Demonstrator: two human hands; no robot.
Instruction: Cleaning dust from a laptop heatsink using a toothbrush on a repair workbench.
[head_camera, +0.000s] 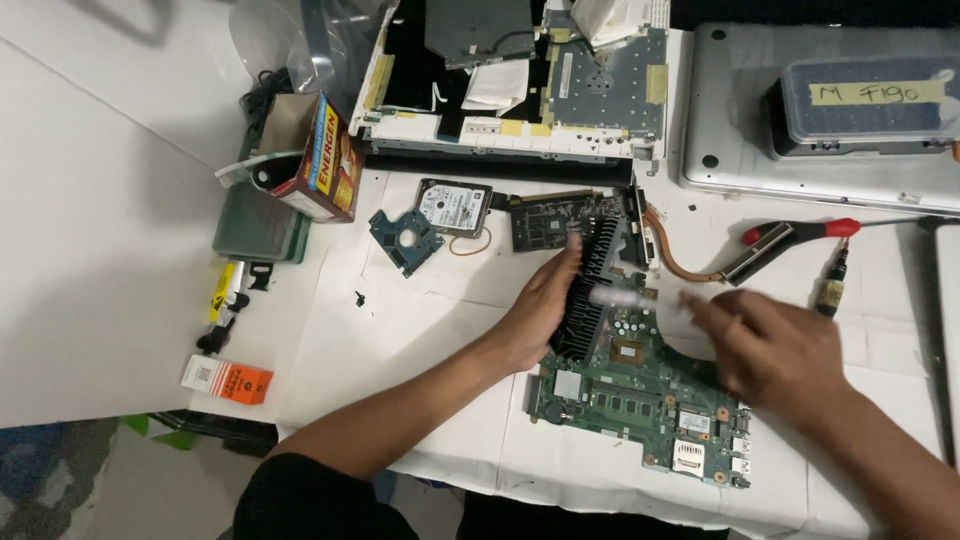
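The right hand (775, 345) is smeared with motion blur, so I cannot tell how far open it is or whether it grips anything; a pale, blurred streak runs from its fingertips toward the black heatsink (592, 290) (a tool or just a finger, hard to say). The heatsink covers the upper left of the green motherboard (640, 395), and what lies under it is hidden. The left hand (540, 305) is open and nearly flat, fingers together and pointing up along the heatsink's left edge, palm pressed against its side, clasping nothing else. Its forearm comes in low from the near left, the right forearm from the near right, both cut off by the frame's bottom edge.

The motherboard lies on the white table (420, 330) at the near edge. Beyond the motherboard, a hard drive (453, 207) and a small blue circuit board (404, 240) lie to the left; a red-handled screwdriver (800, 233) lies to the right. Farther back, an opened laptop chassis (520, 80) is partly cut off at the top.
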